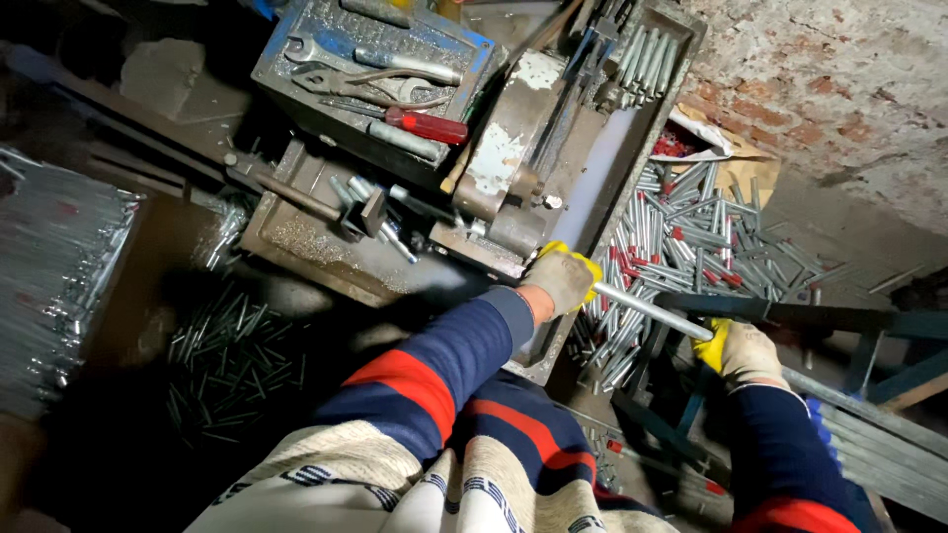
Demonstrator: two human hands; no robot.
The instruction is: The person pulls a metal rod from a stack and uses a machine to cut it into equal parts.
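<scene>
Fingers [578, 271] closed around metal rod [652, 311]

We cannot see the fingers of our left hand [563, 278]: the glove curls around the metal rod [652, 311], hiding them and the rod's near end. Our right hand [746, 350] covers the rod's other end at three o'clock, so its full length stays unknown. Our sleeves and the patterned cloth over our lap run off the bottom edge. At nine o'clock, the bundle of long metal bars [54, 266] is blurred and cut by the left edge. At seven o'clock, the scattered dark rods [232, 355] sink into shadow, too dim to count. The tool tray [286, 59] at twelve o'clock is cropped by the top edge.
</scene>
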